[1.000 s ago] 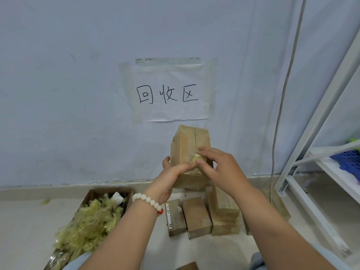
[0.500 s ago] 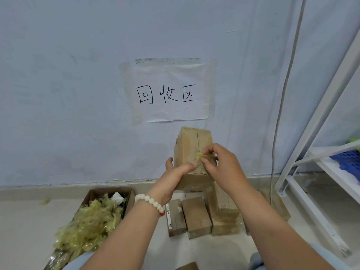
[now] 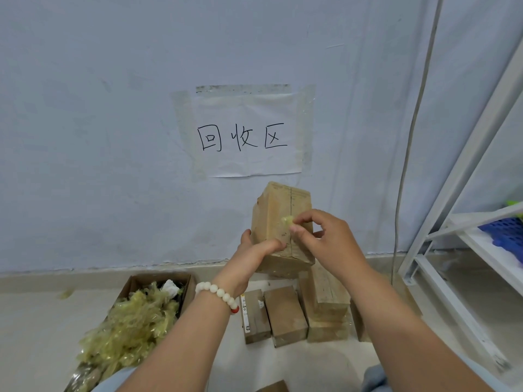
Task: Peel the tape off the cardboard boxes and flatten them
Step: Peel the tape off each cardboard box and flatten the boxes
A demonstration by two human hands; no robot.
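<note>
- Our right hand (image 3: 325,241) has gone from pressing on the box (image 3: 271,210) to pinching a wad of tape (image 3: 286,220) and lifting it off the front face. We judge the peel under way and flattening not begun.
- Our left hand (image 3: 254,256) grips the box's lower end and holds it upright before the wall (image 3: 113,137).
- We count one box in hand, at least four boxes on the floor (image 3: 285,315), and one carton (image 3: 135,281) of tape scraps (image 3: 135,329).

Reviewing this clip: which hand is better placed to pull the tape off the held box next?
Right, probably. The right hand pinches the crumpled tape at the seam of the box, while the left hand grips the box and steadies it.
</note>
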